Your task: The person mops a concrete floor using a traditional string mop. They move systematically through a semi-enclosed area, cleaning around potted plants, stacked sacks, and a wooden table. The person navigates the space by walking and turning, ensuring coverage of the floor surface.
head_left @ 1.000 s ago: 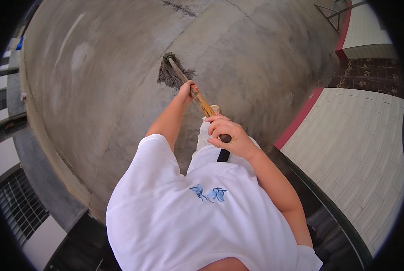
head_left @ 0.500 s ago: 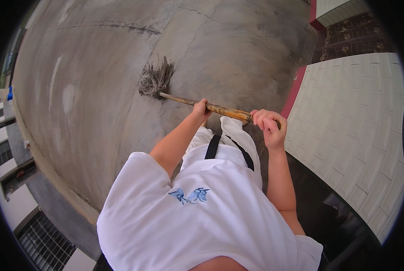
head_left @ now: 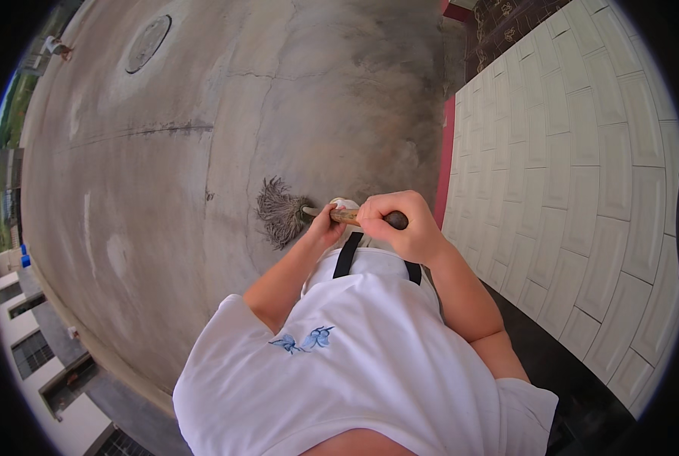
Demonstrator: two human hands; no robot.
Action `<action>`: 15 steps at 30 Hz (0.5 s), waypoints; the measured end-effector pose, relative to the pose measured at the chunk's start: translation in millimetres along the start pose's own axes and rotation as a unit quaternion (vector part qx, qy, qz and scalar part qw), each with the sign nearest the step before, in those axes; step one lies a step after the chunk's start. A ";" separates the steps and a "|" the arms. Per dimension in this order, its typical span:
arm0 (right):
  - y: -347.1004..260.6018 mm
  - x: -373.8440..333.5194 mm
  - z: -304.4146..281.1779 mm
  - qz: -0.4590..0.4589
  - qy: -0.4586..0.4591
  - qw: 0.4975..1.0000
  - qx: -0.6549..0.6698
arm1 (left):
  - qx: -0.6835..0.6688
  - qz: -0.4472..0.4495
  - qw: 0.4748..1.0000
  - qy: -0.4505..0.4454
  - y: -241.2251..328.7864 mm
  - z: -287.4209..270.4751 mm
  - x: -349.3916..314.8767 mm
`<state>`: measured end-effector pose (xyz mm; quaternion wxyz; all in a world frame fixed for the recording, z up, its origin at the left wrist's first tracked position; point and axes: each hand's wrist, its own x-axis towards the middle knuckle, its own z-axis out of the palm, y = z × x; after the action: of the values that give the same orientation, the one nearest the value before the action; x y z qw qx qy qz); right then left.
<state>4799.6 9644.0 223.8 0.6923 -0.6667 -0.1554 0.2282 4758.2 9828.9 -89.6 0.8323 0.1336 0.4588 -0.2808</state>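
Note:
A string mop (head_left: 282, 213) with grey strands lies against the concrete floor, just left of my feet. Its wooden handle comes back toward me and to the right. My left hand (head_left: 325, 226) is closed round the lower part of the handle, close to the mop head. Higher up, my right hand (head_left: 404, 222) grips the handle near its rounded dark end, which sticks out beside the thumb. Between the hands a short stretch of worn wood shows. My white trousers and black straps are partly hidden behind the hands.
A pale tiled wall (head_left: 552, 175) with a red base strip (head_left: 446, 152) runs along my right. The concrete floor (head_left: 149, 205) has cracks and a round manhole cover (head_left: 149, 43) at the far left. Buildings (head_left: 31, 349) stand beyond its left edge. A person (head_left: 56, 48) is far off.
The mop head has come nearer to my feet, and the handle now looks shorter and more level. My right hand has moved left, closer to my left hand. The view has shifted.

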 end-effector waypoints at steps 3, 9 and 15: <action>-7.9 0.1 -34.6 -0.022 0.025 0.999 -0.009 | 0.019 -0.021 0.999 -0.029 2.6 37.7 23.2; -9.4 20.8 -109.8 -0.096 0.125 0.987 -0.012 | 0.085 -0.037 0.995 -0.036 17.5 141.7 77.4; -20.0 78.9 -206.1 -0.145 0.252 0.956 -0.029 | 0.191 -0.083 0.977 -0.039 40.3 296.5 144.5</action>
<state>4975.7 9509.5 223.6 0.7148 -0.6928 -0.0776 -0.0553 5047.1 9669.2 -51.1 0.7826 0.2406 0.3733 -0.4363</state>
